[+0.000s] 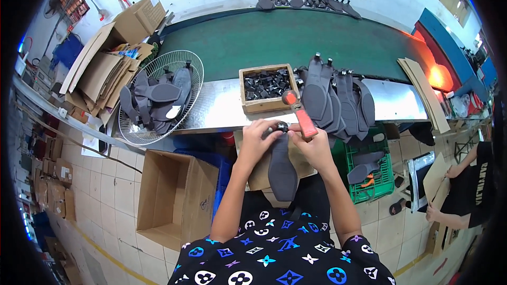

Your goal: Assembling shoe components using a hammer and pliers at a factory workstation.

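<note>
A dark grey shoe sole [283, 174] lies in front of me with its toe end pointing toward my body. At its far end is a small shiny black heel piece [282, 126]. My left hand [256, 141] is closed around the heel end, thumb and fingers pinching it. In my right hand [315, 146] is a hammer [304, 121] with a red handle, its rounded head up and away from me. The fingertips of that hand also reach the heel from the right. Just beyond stands a wooden box [264, 106] full of small black heel pieces [266, 83].
Soles are piled right of the box [346, 100] and in a wire basket [198, 82] at left. A green conveyor belt [227, 42] runs behind. A cardboard box [179, 200] and green crate [369, 190] flank me. Another person's hand [434, 214] holds cardboard at right.
</note>
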Action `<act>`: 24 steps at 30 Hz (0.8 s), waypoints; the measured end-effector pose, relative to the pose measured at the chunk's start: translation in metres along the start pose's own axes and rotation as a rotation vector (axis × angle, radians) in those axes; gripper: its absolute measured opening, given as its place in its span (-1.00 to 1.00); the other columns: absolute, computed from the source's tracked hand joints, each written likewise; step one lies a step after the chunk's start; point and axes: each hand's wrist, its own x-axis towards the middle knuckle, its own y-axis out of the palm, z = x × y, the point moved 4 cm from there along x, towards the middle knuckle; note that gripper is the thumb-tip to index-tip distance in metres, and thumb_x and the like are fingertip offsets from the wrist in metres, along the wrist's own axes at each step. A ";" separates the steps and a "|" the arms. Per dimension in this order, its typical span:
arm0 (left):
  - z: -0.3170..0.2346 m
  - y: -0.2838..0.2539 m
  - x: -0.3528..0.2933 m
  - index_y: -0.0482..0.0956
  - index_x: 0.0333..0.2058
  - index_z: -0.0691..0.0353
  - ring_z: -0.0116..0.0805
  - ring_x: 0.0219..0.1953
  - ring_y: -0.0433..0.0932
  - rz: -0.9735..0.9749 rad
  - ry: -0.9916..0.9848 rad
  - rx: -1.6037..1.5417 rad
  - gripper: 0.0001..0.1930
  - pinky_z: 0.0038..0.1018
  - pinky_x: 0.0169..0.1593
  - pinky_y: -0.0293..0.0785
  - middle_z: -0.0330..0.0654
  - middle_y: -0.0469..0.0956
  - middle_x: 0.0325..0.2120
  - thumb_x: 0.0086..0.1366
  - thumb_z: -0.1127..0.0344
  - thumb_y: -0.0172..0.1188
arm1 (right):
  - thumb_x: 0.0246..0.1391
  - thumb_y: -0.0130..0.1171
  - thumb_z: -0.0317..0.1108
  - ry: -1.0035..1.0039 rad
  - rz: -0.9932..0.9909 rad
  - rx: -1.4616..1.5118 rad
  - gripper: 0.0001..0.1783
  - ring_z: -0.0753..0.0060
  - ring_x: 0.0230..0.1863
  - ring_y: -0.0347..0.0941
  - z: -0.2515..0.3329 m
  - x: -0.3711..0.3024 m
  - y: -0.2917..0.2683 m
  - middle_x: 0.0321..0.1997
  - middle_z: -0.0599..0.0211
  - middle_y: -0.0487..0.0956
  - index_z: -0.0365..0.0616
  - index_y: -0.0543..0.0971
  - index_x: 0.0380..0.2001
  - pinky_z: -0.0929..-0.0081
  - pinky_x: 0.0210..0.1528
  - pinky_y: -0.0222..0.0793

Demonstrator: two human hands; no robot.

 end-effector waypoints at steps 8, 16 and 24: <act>-0.004 0.008 -0.003 0.59 -0.02 0.08 -0.24 0.07 0.48 -0.093 0.045 0.118 -0.58 -0.26 0.14 0.16 -0.20 0.57 -0.03 0.14 0.15 0.40 | 0.12 0.24 -0.42 -0.118 0.054 -0.216 -0.85 -0.10 -0.37 0.53 -0.001 0.012 0.008 -0.41 -0.02 0.57 -0.30 0.54 -0.33 0.21 -0.31 0.40; -0.011 0.009 -0.014 0.65 -0.18 0.10 -0.34 -0.11 0.54 -0.059 0.073 0.148 -0.73 -0.30 0.07 0.14 -0.32 0.61 -0.29 0.14 0.23 0.39 | 0.12 0.23 -0.42 -0.090 0.109 -0.267 -0.85 -0.12 -0.37 0.51 -0.007 0.015 0.006 -0.43 -0.05 0.53 -0.29 0.54 -0.29 0.20 -0.32 0.37; 0.002 0.004 -0.023 0.65 -0.29 0.14 -0.28 -0.15 0.52 -0.023 0.050 0.100 -0.75 -0.29 0.01 0.20 -0.28 0.57 -0.35 0.06 0.23 0.44 | 0.03 0.24 -0.45 -0.216 0.279 -0.331 -0.82 -0.12 -0.29 0.52 0.008 0.013 0.005 -0.32 0.05 0.56 -0.21 0.53 -0.27 0.16 -0.27 0.40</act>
